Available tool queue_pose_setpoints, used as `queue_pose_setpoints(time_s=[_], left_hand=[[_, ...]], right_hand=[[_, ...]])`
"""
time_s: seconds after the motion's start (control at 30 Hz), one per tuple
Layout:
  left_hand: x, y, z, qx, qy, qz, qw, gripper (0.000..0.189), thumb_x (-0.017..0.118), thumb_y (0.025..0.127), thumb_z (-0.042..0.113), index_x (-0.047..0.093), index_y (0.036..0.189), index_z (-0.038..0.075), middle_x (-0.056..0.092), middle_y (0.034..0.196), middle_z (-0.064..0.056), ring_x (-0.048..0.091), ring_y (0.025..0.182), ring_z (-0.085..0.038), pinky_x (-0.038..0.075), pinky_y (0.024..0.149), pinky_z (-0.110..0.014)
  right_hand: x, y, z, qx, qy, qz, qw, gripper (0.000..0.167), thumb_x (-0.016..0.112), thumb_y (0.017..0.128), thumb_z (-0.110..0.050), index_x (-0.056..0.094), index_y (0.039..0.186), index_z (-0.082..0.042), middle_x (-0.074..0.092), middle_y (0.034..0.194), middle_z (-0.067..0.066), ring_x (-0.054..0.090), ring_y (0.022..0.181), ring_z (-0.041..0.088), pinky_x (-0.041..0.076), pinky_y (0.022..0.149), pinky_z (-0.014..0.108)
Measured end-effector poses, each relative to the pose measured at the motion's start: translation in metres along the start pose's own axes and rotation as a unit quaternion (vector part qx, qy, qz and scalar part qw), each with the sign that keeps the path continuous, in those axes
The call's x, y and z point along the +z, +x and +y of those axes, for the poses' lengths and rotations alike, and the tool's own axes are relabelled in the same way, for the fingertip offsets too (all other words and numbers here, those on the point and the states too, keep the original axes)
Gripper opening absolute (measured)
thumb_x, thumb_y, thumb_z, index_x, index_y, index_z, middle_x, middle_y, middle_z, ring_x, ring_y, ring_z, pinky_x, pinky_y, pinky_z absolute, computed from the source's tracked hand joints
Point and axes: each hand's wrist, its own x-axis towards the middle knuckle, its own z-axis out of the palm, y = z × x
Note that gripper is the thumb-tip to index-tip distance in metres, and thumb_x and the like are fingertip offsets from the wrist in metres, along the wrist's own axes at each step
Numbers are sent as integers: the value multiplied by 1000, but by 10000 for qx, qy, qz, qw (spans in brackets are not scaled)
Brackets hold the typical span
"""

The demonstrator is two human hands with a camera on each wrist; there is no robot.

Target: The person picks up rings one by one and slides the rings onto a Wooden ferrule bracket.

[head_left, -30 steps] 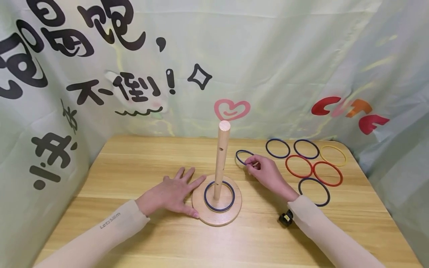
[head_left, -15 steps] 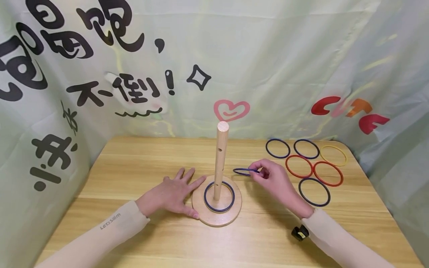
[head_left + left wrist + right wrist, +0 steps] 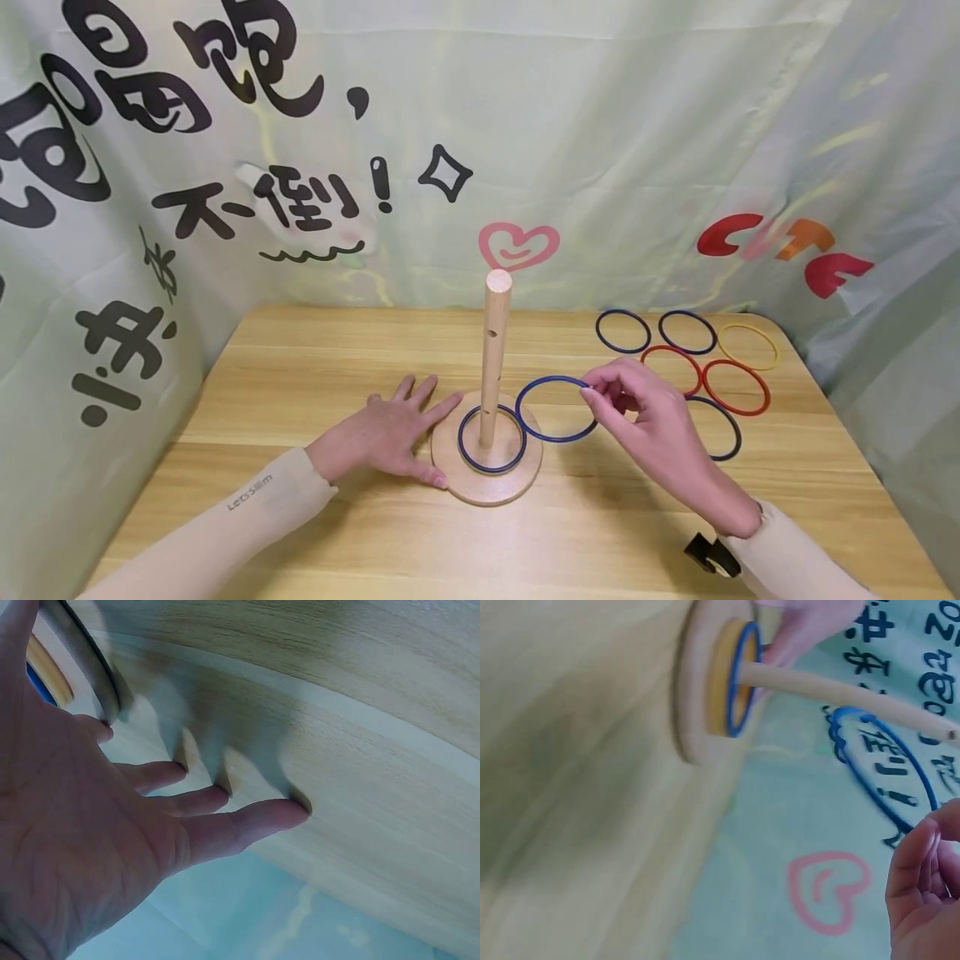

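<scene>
My right hand (image 3: 652, 412) pinches the edge of a blue ring (image 3: 557, 439) between thumb and fingertips, to the right of the wooden post (image 3: 495, 354). The held ring is in the air, apart from the post in the right wrist view. Another blue ring (image 3: 491, 471) surrounds the foot of the post, above the round wooden base (image 3: 486, 493). Beneath that ring, the right wrist view shows a yellow band (image 3: 718, 682). With fingers spread, my left hand (image 3: 382, 429) lies at the base's left side, its thumb and index finger at the rim.
On the table's right lie blue rings (image 3: 622, 351), red rings (image 3: 737, 412) and a yellow ring (image 3: 750, 367), some partly behind my right hand. A printed curtain (image 3: 600, 150) hangs behind the wooden table (image 3: 337, 542) and along its sides.
My right hand has lifted the blue ring off the table and drawn it toward me, turning it nearly flat beside the post. The left hand and base have stayed put.
</scene>
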Motion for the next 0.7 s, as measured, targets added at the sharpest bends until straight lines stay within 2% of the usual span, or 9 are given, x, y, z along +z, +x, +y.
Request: queue_pose_setpoints(time_s=[0.17,0.33,0.47,0.6,0.7], left_hand=[[1,1,0,32,-9,36,10000,127,71,79,91,19,177,28,16,177,-29,19,155,-65,38,95,-90],[0,1,1,26,-45,37,10000,127,72,79,90,18,177,29,16,177,-29,19,155,-65,37,96,-90],[0,1,1,-3,-47,-2,10000,127,72,80,89,17,177,30,15,177,-28,18,155,-65,36,97,-90],[-1,0,1,-40,-19,-60,10000,127,71,80,90,16,178,31,14,178,-28,17,156,-64,35,97,-91],[-1,-1,1,-38,2,-71,10000,127,71,80,90,16,178,31,14,178,-28,17,156,-63,36,97,-91]], right_hand=[[-9,5,-19,-248,309,30,9992,34,77,94,16,72,111,-13,64,91,-10,60,73,8,50,59,19],[-14,10,-37,-151,704,-45,9974,32,73,96,17,69,115,-9,63,85,-5,57,58,9,49,50,22],[-16,17,-51,-115,1019,-103,9947,31,71,96,19,69,116,-5,63,86,-1,58,53,9,51,48,24],[-17,30,-67,-443,1492,57,9878,30,69,96,21,70,117,0,64,87,4,58,50,9,50,46,24],[-18,42,-79,-662,1967,268,9779,28,65,97,21,70,119,4,64,90,9,58,49,12,49,44,24]])
